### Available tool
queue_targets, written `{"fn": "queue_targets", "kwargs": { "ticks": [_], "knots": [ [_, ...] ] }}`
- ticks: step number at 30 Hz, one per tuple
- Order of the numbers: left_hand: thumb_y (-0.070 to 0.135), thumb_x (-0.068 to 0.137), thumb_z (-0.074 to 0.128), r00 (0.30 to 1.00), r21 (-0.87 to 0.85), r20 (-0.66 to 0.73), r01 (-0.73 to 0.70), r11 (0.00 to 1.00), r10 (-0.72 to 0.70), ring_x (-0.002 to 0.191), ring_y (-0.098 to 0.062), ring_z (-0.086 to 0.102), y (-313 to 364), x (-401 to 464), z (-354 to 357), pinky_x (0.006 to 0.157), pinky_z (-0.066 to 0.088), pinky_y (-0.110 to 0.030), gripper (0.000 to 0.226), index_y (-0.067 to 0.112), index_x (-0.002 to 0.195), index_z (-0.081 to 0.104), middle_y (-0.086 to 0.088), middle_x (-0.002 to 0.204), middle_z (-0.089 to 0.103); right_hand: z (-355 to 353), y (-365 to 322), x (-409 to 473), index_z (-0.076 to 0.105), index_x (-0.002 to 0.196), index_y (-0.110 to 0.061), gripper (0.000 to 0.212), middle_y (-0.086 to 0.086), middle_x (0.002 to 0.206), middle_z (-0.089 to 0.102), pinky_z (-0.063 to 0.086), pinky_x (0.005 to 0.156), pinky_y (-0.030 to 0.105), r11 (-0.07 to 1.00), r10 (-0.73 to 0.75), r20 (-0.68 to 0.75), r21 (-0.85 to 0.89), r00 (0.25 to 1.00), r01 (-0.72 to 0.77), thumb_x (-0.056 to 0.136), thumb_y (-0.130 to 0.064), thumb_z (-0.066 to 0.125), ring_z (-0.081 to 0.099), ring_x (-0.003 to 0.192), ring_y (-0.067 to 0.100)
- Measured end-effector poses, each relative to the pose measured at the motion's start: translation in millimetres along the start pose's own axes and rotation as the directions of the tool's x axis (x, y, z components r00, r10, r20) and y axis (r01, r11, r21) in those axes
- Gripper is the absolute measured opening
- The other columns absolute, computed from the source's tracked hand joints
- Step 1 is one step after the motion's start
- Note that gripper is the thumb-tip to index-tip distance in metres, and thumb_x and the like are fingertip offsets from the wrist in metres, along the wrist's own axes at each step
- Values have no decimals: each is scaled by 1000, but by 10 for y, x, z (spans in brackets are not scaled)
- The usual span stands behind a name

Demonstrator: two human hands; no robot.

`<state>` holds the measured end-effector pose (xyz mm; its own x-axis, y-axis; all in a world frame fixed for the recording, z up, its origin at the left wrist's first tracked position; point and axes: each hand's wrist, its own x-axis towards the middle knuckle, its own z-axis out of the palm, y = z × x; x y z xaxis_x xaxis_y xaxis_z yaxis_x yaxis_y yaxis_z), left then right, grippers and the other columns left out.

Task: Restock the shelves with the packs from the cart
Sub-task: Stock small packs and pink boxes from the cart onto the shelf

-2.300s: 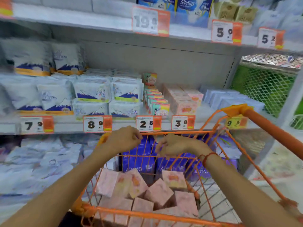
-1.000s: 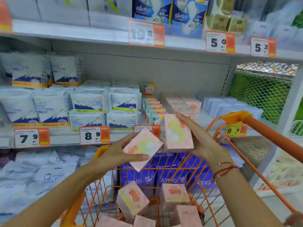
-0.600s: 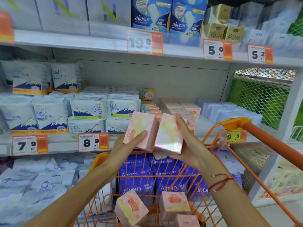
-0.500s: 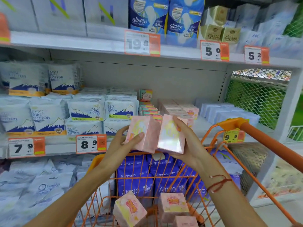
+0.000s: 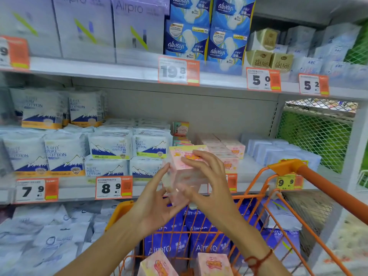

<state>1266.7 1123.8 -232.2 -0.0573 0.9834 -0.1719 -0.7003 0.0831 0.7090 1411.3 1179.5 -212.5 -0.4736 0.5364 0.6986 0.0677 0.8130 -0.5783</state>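
I have the pink packs (image 5: 184,170) held between my two hands above the orange cart (image 5: 258,196): my left hand (image 5: 157,204) cups them from below and on the left with fingers spread up the side, and my right hand (image 5: 207,176) presses against their right and front face with fingers straight. Motion blur keeps me from telling how many packs are stacked there. Just beyond my right hand, the shelf (image 5: 253,168) holds a row of matching pink packs (image 5: 229,148), and more lie in the cart below my wrists.
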Motion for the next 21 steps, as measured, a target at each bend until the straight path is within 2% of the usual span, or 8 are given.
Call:
{"fn": "queue_targets", "kwargs": {
  "ticks": [3,5,7,10,13,15,19,21],
  "knots": [
    [47,74,72,999,31,-12,-39,999,39,108,-33,64,-19,25,22,90,53,-45,67,9,127,58,-20,126,60,-42,-24,24,66,111,-42,30,-22,137,40,24,103,1,988,51,-82,152,995,-38,81,-37,62,28,136,1],
    [50,73,70,998,68,6,-58,996,58,109,-33,64,-38,58,34,97,49,-47,67,13,128,56,-18,123,63,-67,2,22,61,115,-44,47,-17,144,32,25,107,6,993,15,-124,118,992,0,76,-20,67,28,137,1],
    [56,73,67,997,93,14,-77,993,76,111,-32,63,-43,84,37,102,44,-48,69,15,127,58,-16,123,64,-75,15,24,55,124,-43,62,-13,148,28,25,111,14,997,-25,-121,69,992,33,73,-11,70,28,138,5],
    [65,72,64,997,129,14,-71,989,70,114,-31,61,-50,114,-20,104,42,-48,72,17,126,61,-14,125,62,-102,17,24,52,131,-39,60,-15,139,41,25,111,16,995,-71,-80,-81,994,65,77,-16,66,31,135,10],
    [63,75,61,992,204,-63,-94,974,109,106,-29,66,-42,104,-65,89,53,-44,65,20,123,62,-12,118,67,-121,-37,31,60,117,-46,37,-21,130,41,21,99,2,990,-41,-58,-136,998,33,83,-33,58,33,125,3],
    [58,78,60,980,253,-108,-135,958,167,102,-29,68,-35,97,-85,81,56,-41,57,22,122,61,-12,110,70,-131,-52,36,60,107,-48,32,-26,133,31,19,91,-5,986,0,-1,-164,1000,0,80,-33,64,29,120,-4],
    [53,81,59,961,310,-113,-208,928,254,95,-26,70,12,132,-45,83,55,-40,46,21,114,64,-10,97,74,-204,-39,119,38,124,-38,54,-37,113,33,32,82,2,932,46,135,-363,990,6,80,-34,67,34,115,3],
    [53,81,59,944,321,-114,-260,910,310,93,-23,70,70,188,23,80,56,-36,45,22,114,63,-7,95,75,-286,-63,260,27,134,-39,68,-31,122,39,37,82,12,911,68,128,-412,989,-10,79,-37,68,39,116,6]
  ]
}}
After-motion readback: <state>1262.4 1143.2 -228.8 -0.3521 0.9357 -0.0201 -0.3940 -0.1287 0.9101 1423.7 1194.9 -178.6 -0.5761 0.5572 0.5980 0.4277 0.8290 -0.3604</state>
